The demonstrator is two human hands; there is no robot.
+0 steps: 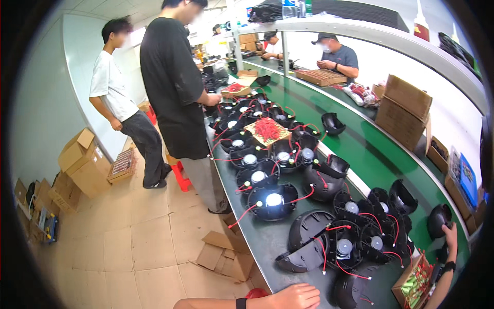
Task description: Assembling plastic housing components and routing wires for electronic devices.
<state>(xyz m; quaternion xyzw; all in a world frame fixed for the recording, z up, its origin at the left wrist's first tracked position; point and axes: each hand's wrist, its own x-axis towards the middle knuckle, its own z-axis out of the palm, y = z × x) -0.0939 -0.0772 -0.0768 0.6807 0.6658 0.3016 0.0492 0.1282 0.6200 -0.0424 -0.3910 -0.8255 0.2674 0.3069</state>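
At the far right, my right hand [451,235] grips the near edge of a black rounded plastic shell [438,220] over the green belt. My left hand [298,297] rests at the near table edge with its fingers curled in, and nothing shows in it. Just to its right lies a black shell [351,288]. Beyond it are open shell halves [307,242] and several shells fitted with round silver speakers [343,247], trailing red wires with white plugs. Below my right hand, a cardboard box [403,291] holds red and green wire bundles [418,282].
The green belt [365,159] runs along the table's far side, under a white shelf [360,26]. Red wires [267,129] are piled on a tray among more shells. Two people stand at the left; others sit across the belt. Cartons [405,110] stand along the right side.
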